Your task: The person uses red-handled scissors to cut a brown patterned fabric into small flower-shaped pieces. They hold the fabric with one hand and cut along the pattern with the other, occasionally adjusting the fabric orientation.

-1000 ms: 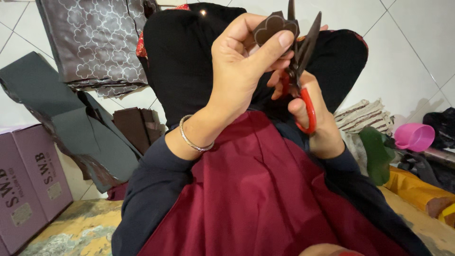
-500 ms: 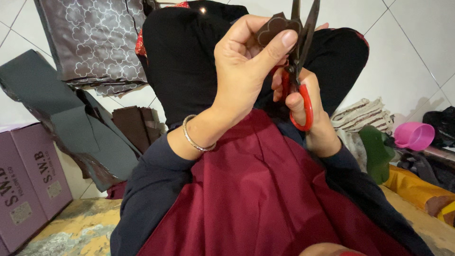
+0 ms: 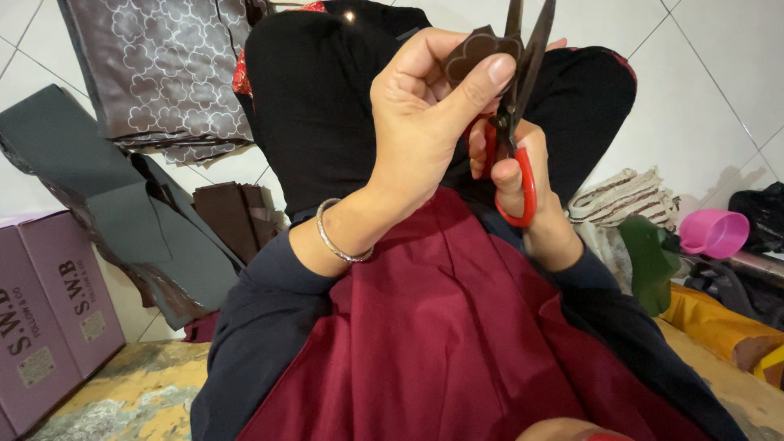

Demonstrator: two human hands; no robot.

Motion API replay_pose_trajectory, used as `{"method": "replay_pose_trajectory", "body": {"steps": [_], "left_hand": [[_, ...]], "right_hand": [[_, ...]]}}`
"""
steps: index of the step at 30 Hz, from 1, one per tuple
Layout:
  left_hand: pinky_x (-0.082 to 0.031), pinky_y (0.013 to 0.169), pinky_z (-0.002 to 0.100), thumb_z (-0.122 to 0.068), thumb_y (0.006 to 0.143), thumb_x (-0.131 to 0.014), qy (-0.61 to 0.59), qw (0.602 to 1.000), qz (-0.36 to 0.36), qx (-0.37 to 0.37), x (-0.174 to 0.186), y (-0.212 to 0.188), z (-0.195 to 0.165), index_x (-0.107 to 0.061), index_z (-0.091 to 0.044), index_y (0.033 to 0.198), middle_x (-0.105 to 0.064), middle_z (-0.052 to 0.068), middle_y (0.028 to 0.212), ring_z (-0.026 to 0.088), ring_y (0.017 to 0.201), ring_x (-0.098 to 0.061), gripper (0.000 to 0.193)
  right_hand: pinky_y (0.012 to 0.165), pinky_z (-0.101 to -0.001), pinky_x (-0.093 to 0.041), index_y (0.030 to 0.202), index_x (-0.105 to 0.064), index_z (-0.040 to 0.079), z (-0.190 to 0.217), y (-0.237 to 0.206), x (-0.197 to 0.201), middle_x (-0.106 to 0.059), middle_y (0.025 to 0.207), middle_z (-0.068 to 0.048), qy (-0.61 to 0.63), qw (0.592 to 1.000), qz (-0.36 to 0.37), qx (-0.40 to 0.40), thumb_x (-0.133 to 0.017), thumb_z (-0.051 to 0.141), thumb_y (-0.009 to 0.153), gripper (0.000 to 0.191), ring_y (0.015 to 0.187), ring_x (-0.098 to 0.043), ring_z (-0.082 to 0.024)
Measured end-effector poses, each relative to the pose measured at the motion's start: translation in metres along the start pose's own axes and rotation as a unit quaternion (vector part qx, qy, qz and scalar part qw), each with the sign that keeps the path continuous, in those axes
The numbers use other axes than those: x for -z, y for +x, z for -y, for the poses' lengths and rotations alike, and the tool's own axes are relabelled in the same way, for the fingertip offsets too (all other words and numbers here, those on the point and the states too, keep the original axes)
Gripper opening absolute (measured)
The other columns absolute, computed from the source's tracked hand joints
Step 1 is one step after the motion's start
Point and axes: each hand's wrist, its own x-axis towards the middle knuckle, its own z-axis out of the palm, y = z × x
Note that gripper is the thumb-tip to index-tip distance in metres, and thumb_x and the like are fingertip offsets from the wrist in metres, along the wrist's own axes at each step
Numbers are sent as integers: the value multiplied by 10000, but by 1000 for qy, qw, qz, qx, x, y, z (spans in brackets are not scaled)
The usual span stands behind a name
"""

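Two hands at work above a lap draped in dark red cloth [image 3: 457,343]: the left hand [image 3: 416,122], one silver bangle [image 3: 339,241] on its wrist, has its grip closed on one small brown scalloped fabric piece [image 3: 472,55], pinched between thumb and fingers at the top centre of the view. The right hand [image 3: 523,188], mostly hidden behind the left, has its grip closed through the red loops of one pair of scissors [image 3: 518,106]; blades point up, slightly parted, just beside the piece's right edge – touching or not, can't tell. On the white tiled floor [image 3: 719,98], left side: one patterned brown fabric sheet [image 3: 163,73], one grey sheet [image 3: 106,196], one stack of brown pieces [image 3: 237,212], and two purple boxes [image 3: 49,310] side by side at the bottom-left corner. Right side: one folded striped cloth [image 3: 621,196], one green leaf shape [image 3: 649,261], one pink cup [image 3: 714,233]
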Motion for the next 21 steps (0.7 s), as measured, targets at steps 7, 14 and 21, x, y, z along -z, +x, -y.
{"method": "replay_pose_trajectory", "body": {"steps": [7,14,21], "left_hand": [[-533,681,192,-143,1024,-787,1,1000,3,7,0,-1,0,-668,-12,1063,-686,27,835,57,746,-635,181],[-561,747,209,-157,1028,-793,-1,1000,6,13,2,-1,1,-680,-6,1077,-702,28,886,63,784,-649,195],[-563,772,219,-112,1050,-778,1,1000,26,12,6,0,-4,-687,14,1114,-713,37,922,75,812,-660,168]], "right_hand": [[604,-224,-421,969,-536,44,3,0,-4,-516,787,5,20,1000,0,8,-658,903,717,903,664,-503,-83],[553,-219,-378,885,-537,38,-16,-2,5,-501,725,3,18,1000,0,6,-675,884,723,873,608,-479,-90],[608,-223,-392,922,-574,19,59,3,-17,-520,773,0,3,998,52,-22,-625,897,758,895,674,-494,-93]]}}
